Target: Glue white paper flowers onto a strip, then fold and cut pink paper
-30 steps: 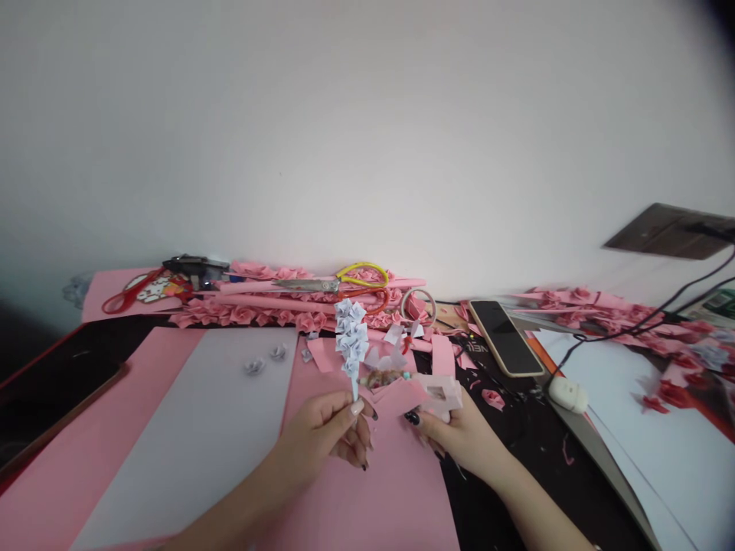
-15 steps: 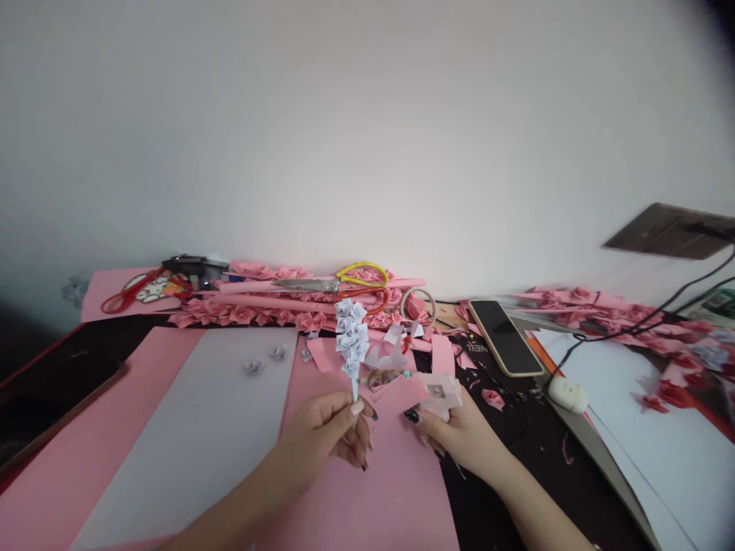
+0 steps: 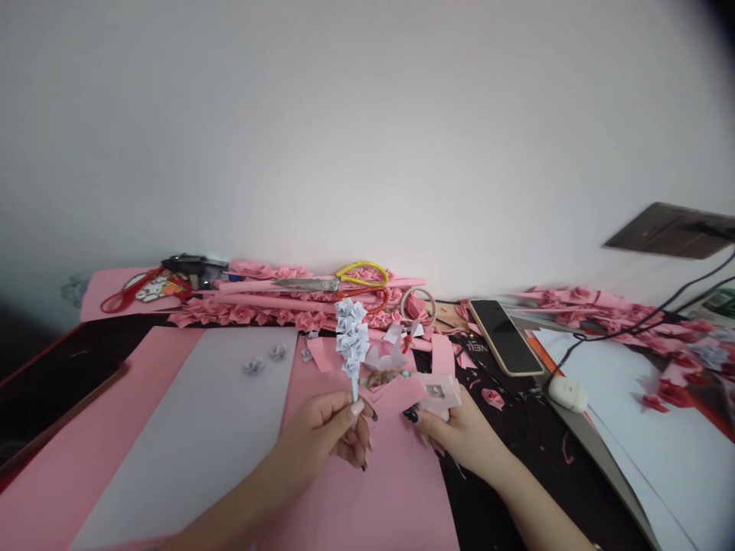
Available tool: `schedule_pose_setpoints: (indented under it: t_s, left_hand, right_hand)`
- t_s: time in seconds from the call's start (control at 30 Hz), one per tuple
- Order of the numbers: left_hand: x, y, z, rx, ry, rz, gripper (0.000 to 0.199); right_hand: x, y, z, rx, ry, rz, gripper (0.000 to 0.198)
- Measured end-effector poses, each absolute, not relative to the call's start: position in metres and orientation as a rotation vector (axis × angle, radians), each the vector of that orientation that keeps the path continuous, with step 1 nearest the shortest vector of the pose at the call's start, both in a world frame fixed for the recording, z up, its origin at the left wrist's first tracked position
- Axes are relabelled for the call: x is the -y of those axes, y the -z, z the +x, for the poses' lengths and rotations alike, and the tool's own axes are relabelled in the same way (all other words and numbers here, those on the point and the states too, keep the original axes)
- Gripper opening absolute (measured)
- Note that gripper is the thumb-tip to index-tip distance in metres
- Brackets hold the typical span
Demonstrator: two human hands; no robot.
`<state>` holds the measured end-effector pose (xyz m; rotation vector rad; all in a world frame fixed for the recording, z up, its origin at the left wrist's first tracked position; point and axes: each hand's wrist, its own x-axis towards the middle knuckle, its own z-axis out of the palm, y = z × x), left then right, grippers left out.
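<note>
Pale blue paper makes the centrepiece: a spray [image 3: 351, 340] of small folded flowers, standing upright over the pink sheet [image 3: 367, 505], its thin stem pinched between thumb and fingers of the left hand [image 3: 333, 428]. Firm closed grip there, thumb on top, a light nail catching the eye, the blooms rising clear of the knuckles. Across we go to the right hand [image 3: 465, 440], curled at a pale piece [image 3: 439, 390] with a small square window, black thumbnail just beside it; whether those fingers are clamped on it, you cannot tell from here. Between the hands, pink strips [image 3: 397, 395], and near them a brownish thing [image 3: 382, 377], too small to make out. Out left, two loose blooms [image 3: 254, 366] sit on the white sheet [image 3: 195, 436]. Up by the wall [image 3: 367, 153], scissors [image 3: 333, 285] with one yellow and one red handle rest on a bank of pink flowers [image 3: 246, 314], a pale ring [image 3: 403, 306] near the handles. Over on the right, the phone [image 3: 506, 337] lies face up, with a small white case [image 3: 568, 395] near a black cable [image 3: 581, 337], and white papers [image 3: 637, 436] beyond.
</note>
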<state>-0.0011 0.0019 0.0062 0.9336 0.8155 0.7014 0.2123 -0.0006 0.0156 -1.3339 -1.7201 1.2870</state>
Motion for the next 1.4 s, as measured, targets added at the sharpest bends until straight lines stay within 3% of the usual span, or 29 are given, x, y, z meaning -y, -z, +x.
schedule_pose_setpoints:
  t_s: [1.4]
  left_hand:
    - [-0.001, -0.010, 0.000, -0.897, -0.684, 1.031, 0.031]
  right_hand:
    - [0.003, -0.031, 0.209, 1.903, -1.128, -1.354, 0.015]
